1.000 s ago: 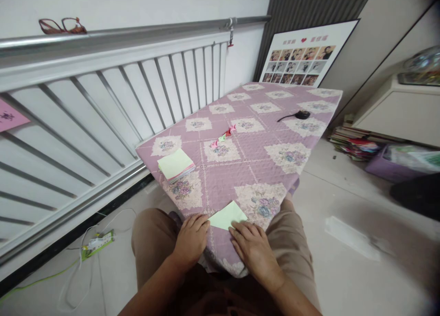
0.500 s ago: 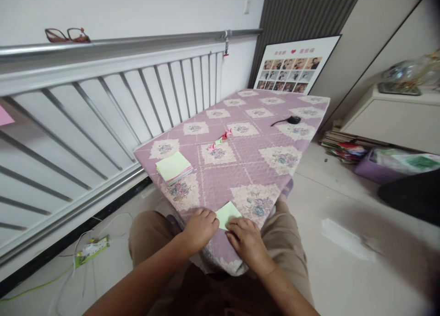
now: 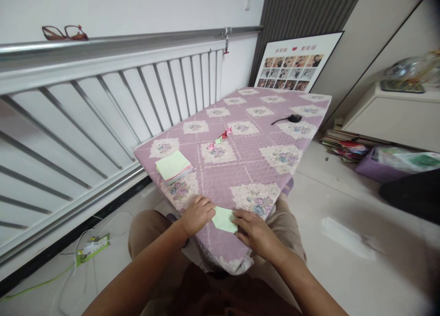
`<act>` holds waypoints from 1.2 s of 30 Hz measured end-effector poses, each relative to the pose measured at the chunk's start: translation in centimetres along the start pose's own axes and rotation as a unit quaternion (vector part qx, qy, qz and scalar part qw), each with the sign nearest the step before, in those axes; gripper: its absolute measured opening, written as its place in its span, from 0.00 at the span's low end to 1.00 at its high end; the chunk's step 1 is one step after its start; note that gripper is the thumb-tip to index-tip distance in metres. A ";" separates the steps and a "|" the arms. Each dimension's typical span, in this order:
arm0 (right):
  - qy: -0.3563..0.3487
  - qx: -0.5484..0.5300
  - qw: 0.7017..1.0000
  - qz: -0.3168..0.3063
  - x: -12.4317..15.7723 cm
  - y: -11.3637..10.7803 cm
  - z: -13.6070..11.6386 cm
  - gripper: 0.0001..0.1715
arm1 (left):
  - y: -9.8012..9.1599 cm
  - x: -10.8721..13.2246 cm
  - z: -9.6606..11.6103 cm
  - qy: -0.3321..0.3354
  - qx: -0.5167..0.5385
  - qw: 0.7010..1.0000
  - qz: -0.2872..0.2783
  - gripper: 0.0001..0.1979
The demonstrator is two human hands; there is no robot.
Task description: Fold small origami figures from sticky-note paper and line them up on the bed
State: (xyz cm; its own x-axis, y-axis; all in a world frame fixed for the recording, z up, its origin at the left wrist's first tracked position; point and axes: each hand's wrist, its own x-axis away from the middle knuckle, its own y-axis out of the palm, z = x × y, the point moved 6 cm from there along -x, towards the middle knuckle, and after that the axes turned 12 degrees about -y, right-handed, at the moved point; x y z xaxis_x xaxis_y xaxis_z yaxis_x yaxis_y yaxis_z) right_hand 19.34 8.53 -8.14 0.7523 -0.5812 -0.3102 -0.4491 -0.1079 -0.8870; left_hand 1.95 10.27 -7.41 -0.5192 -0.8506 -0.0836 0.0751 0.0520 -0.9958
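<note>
A pale green sheet of paper (image 3: 224,219) lies at the near corner of the cloth-covered table, with at least one corner folded in. My left hand (image 3: 198,215) grips its left edge, fingers closed and curled. On its right edge my right hand (image 3: 253,230) is closed too, its thumb and fingers at the paper. Parts of both edges are hidden under the fingers. Beyond my left hand sits a stack of coloured paper squares (image 3: 173,166), light green on top. Farther back, several small folded paper pieces (image 3: 218,140) in pink, green and red form a row.
A purple floral cloth (image 3: 247,169) covers the table. A black object with a short cord (image 3: 294,118) lies at its far right. White radiator bars (image 3: 165,91) run along the left, with glasses (image 3: 65,32) on the pipe above. A power strip (image 3: 92,248) is on the floor.
The green paper now lies flatter and wider, its outline changed from a pointed top to a folded shape. My hands have moved slightly apart along with its edges.
</note>
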 end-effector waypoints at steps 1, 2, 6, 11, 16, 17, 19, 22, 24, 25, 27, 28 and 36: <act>-0.003 0.001 1.000 -0.005 0.0 -0.1 -0.2 0.22 | 0.0 0.0 0.1 -0.012 0.001 1.000 -0.006 0.10; -0.004 -0.001 1.000 -0.010 0.0 -0.2 -0.3 0.22 | 0.0 0.2 0.3 -0.025 0.002 1.000 -0.015 0.09; 0.013 -0.022 1.000 -0.018 -0.1 -0.4 -0.7 0.22 | 0.3 1.3 1.5 -0.091 0.021 0.994 -0.048 0.11; 0.035 -0.020 0.999 -0.023 -0.6 -0.4 -0.4 0.24 | 0.7 2.0 2.5 -0.172 0.075 0.982 -0.029 0.18; 0.028 0.010 0.999 -0.026 -1.3 -0.8 -0.8 0.20 | 1.3 1.7 2.5 -0.162 0.067 0.984 -0.004 0.12; 0.028 0.013 0.999 -0.023 -1.4 -0.9 -1.0 0.20 | 1.4 1.7 2.5 -0.155 0.066 0.986 0.004 0.10; 0.029 0.024 0.999 -0.018 -1.9 -0.9 -1.4 0.19 | 1.4 1.8 2.4 -0.145 0.068 0.987 0.019 0.08; 0.044 0.052 0.998 -0.012 -2.7 -0.6 -1.8 0.13 | 1.6 2.1 2.3 -0.148 0.081 0.985 0.034 0.08; 0.060 0.068 0.996 -0.012 -3.2 -0.3 -1.8 0.08 | 1.7 2.2 2.2 -0.156 0.100 0.982 0.037 0.09; 0.068 0.070 0.995 -0.011 -3.3 -0.3 -1.7 0.06 | 1.6 2.2 2.1 -0.161 0.114 0.980 0.039 0.09; 0.081 0.043 0.996 -0.001 -3.5 -0.5 -1.6 0.05 | 1.2 2.3 1.9 -0.173 0.154 0.972 0.046 0.08; 0.090 0.008 0.996 0.011 -3.6 -0.7 -1.6 0.06 | 0.8 2.3 1.7 -0.181 0.179 0.966 0.051 0.07; 0.258 -0.458 0.845 0.101 -2.8 -0.7 -0.8 0.16 | -2.2 1.6 -0.5 -0.277 0.478 0.830 -0.077 0.08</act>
State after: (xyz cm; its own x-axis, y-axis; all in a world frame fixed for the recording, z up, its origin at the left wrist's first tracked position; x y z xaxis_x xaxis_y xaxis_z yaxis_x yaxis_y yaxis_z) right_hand 17.17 9.57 -6.41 0.4109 -0.9114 -0.0231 -0.9058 -0.4053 -0.1240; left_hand 0.56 9.03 -5.41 -0.1347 -0.9324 0.3353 0.8221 -0.2940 -0.4875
